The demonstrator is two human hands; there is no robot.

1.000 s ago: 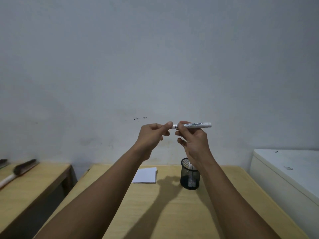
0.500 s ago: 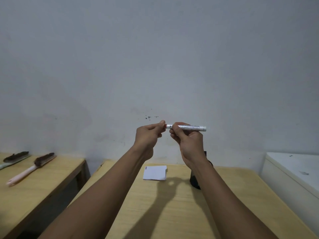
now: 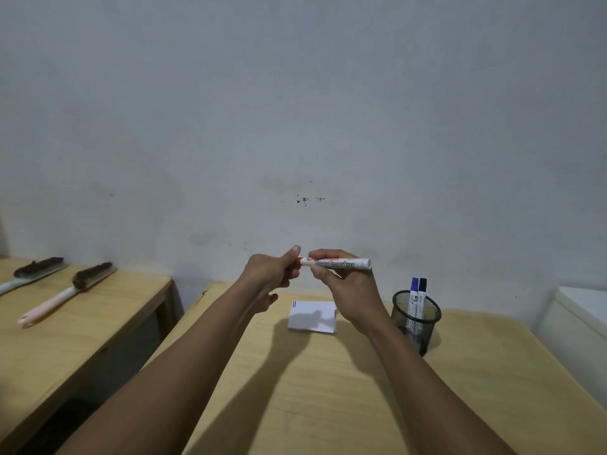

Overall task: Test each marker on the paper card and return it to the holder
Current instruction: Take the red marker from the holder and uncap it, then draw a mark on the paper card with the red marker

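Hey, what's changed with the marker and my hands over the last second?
The left hand has pulled the red cap slightly off the marker, baring red at that end. Both hands sit lower and the view has shifted, so the mesh holder now shows clear of the right hand. The right hand still grips the barrel; the paper card lies as before.

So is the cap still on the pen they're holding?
Still on, it seems: the left hand pinches the red cap against the white marker that the right hand holds. No tip shows.
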